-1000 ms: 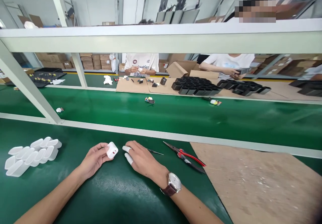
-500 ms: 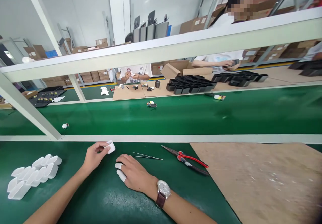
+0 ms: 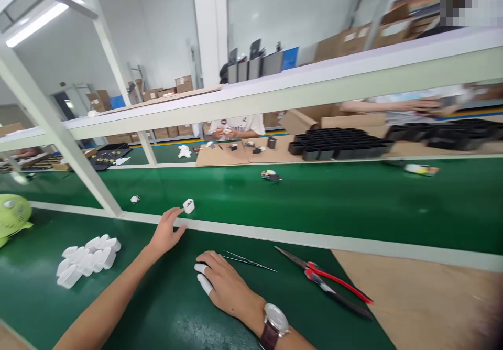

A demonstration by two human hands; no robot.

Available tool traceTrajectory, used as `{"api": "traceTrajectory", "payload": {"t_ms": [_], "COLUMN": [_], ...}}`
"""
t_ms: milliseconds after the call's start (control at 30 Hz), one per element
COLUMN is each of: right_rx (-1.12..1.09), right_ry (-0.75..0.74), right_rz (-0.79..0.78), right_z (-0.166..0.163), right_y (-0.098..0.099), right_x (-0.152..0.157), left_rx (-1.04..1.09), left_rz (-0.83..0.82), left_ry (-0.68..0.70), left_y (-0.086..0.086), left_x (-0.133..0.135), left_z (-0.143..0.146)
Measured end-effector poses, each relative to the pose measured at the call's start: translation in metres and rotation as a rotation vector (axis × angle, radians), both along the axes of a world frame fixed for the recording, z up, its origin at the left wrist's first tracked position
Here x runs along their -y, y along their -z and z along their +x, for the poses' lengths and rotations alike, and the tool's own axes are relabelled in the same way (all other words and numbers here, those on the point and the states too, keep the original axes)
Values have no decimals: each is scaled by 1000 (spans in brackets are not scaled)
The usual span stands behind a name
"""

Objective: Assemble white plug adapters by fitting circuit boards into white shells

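My left hand (image 3: 167, 233) reaches over the white rail at the belt's near edge, its fingers apart and nothing held. Just beyond its fingertips a small white plastic housing (image 3: 189, 206) with a dark opening is on the green belt. My right hand (image 3: 223, 282) rests palm down on the green table, fingers loosely extended, white finger cots on two of them and a watch (image 3: 276, 318) at the wrist. Thin metal tweezers (image 3: 250, 261) lie beside its fingers. Further right are long-nose pliers (image 3: 320, 279) with red and black handles.
A cluster of white plastic housings (image 3: 88, 258) stands at left, near a bright green object (image 3: 13, 216). Small electronic parts (image 3: 271, 175) ride the belt (image 3: 228, 198). Brown board (image 3: 432, 297) covers the right. Across the belt, co-workers sit near black cases (image 3: 338, 143).
My left hand has moved forward to the belt and let go of the white housing. My right hand stays flat on the table. The view has swung left.
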State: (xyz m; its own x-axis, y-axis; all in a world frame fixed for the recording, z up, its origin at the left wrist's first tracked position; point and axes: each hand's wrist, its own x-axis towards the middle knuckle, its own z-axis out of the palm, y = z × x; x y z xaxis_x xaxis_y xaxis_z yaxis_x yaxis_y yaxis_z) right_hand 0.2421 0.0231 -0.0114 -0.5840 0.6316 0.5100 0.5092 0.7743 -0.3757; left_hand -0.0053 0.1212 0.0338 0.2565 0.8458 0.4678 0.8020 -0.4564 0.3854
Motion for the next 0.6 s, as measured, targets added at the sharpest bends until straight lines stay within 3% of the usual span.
{"api": "traceTrajectory", "payload": {"t_ms": [100,200,367,500,600], "right_rx": [-21,-16,4,40,130], "right_ry": [-15,-26,-33,30,206], "right_rz": [11,6,22,63,98], "right_z": [0,1,0,5,24], "right_y": [2,4,-1,-8,-10], "right_x": [-1,-2,3,4,0], "left_rx": [-126,-203,-304,-426,-354], "left_rz": [31,67,67,39,29], "left_ry": [-54,-198,-420,-447,-282], "left_y": [-12,-29,-38,-30,-26], "left_x": [37,66,89,79,68], "left_z": [-40,-94,-169,-175,-146]}}
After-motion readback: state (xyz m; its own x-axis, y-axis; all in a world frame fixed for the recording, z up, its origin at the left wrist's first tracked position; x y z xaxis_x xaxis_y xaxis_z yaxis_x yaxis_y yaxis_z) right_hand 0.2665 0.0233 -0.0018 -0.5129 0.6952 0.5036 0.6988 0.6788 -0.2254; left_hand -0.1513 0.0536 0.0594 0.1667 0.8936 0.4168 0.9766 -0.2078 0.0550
